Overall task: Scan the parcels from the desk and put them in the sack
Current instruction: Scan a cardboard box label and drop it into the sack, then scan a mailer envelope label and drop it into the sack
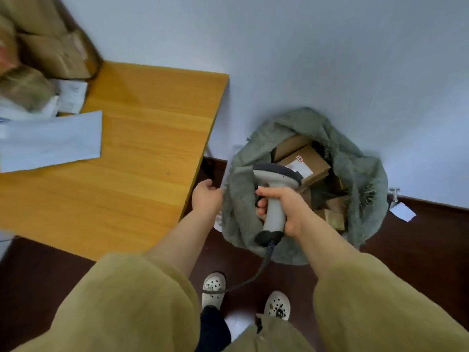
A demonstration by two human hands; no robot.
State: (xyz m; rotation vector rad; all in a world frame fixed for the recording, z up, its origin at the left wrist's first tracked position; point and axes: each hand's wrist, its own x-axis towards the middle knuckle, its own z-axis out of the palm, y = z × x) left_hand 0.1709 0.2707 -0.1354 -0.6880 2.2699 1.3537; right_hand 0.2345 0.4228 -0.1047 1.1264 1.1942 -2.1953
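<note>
A grey-green sack stands open on the floor to the right of the wooden desk, with several cardboard parcels inside. My right hand grips the handle of a grey barcode scanner over the sack's mouth. My left hand is at the sack's left rim beside the desk corner, fingers loosely curled; whether it pinches the cloth is unclear. More brown parcels and a pale flat mailer lie at the desk's left end.
The scanner's dark cable hangs down past my feet in white clogs. A white wall rises behind desk and sack. A scrap of white paper lies on the dark floor to the right of the sack.
</note>
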